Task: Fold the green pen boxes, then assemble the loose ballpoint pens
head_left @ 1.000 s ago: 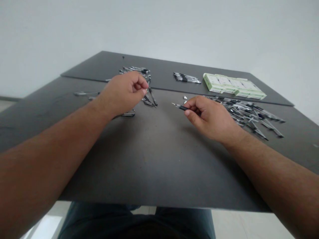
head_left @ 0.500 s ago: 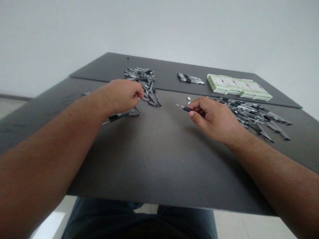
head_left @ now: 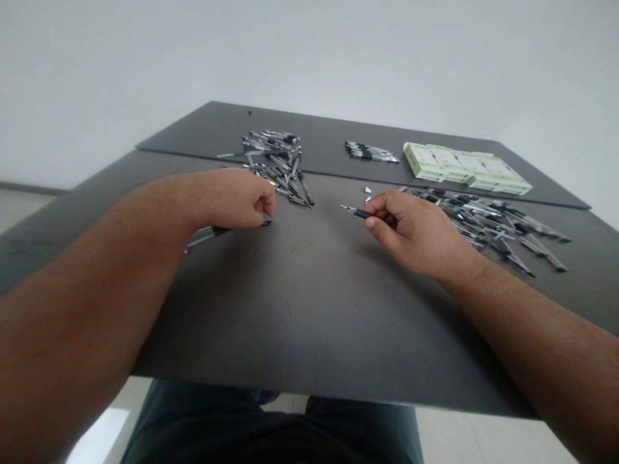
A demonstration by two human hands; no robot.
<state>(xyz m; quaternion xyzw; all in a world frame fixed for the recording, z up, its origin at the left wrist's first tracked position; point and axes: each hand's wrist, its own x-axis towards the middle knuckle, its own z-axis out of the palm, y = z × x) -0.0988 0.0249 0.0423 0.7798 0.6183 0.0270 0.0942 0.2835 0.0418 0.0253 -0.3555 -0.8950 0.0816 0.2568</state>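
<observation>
At the near side of the central pen pile (head_left: 278, 161) on the dark tabletop (head_left: 309, 322), the left hand (head_left: 235, 201), now lower than before, curls narrowly over a silver-and-black pen (head_left: 206, 235); any grip cannot be told. The right hand (head_left: 416, 232), unchanged, pinches a black-gripped pen (head_left: 356, 212) near the right pen pile (head_left: 498, 225).

Two hands (head_left: 232, 200) (head_left: 416, 232), three heaps of pens (head_left: 273, 151) (head_left: 370, 152) (head_left: 488, 225), one held pen (head_left: 355, 211), one block of cartons (head_left: 464, 169).
</observation>
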